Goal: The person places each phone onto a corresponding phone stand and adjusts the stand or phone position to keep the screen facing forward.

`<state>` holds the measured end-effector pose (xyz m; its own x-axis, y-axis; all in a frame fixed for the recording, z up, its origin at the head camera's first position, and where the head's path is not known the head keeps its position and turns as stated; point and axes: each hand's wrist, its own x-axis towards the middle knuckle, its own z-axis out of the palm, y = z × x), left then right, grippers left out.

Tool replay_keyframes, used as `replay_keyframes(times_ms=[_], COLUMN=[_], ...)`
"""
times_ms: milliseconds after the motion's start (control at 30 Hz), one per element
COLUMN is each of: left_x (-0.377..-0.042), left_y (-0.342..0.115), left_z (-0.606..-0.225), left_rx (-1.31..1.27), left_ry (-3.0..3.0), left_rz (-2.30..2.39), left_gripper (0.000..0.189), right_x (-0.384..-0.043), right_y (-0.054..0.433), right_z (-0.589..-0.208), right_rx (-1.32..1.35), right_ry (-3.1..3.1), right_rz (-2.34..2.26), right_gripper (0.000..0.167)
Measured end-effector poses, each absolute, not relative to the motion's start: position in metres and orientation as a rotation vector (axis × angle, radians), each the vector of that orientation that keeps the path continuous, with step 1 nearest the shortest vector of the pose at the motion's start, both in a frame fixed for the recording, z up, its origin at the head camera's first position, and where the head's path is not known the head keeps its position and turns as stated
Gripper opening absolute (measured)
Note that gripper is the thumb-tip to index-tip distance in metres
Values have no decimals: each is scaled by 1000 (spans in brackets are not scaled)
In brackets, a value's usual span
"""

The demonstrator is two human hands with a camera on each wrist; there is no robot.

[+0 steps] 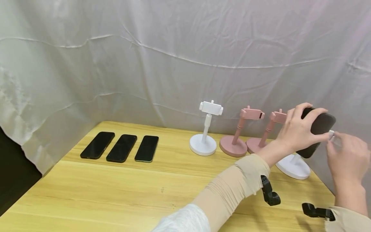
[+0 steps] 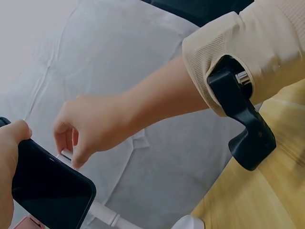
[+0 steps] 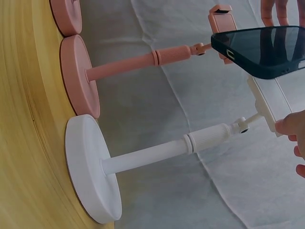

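Note:
My left hand (image 1: 298, 130) grips a dark smartphone (image 1: 323, 124) by its edges, raised at the right side of the table. In the right wrist view the phone (image 3: 257, 52) is close to the clamp (image 3: 271, 98) of a white phone stand, apart from the stand's base (image 3: 88, 167). The thumb and fingers of my right hand (image 1: 349, 154) pinch one end of that clamp. From the left wrist the phone's black screen (image 2: 50, 183) shows, with my right hand (image 2: 97, 124) beyond it. Part of the white stand is hidden behind the phone and left hand in the head view.
Left of the hands stand two pink phone stands (image 1: 233, 146) and another white stand (image 1: 203, 145), in a row. Three dark phones (image 1: 121, 148) lie flat at the table's left. A grey curtain (image 1: 174, 80) hangs behind the wooden table (image 1: 116, 193).

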<state>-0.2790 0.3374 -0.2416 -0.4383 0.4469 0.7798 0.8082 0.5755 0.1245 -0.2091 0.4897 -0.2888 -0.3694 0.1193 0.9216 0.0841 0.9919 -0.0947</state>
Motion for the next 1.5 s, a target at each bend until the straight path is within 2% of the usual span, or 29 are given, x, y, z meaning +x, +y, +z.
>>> replay_keyframes(times_ms=[900, 1267, 1500], left_x=[-277, -290, -293], left_y=[362, 355, 352], left_z=[-246, -236, -240], left_rx=[-1083, -1073, -1052], left_ry=[-2112, -2254, -2246], left_rz=[-614, -690, -786], left_gripper=[71, 70, 67], right_x=[-211, -212, -212], right_y=[492, 484, 486], right_z=[-291, -289, -291], right_rx=[-197, -181, -170], right_ry=[-1949, -1909, -1888], right_rz=[47, 58, 78], right_gripper=[20, 33, 35])
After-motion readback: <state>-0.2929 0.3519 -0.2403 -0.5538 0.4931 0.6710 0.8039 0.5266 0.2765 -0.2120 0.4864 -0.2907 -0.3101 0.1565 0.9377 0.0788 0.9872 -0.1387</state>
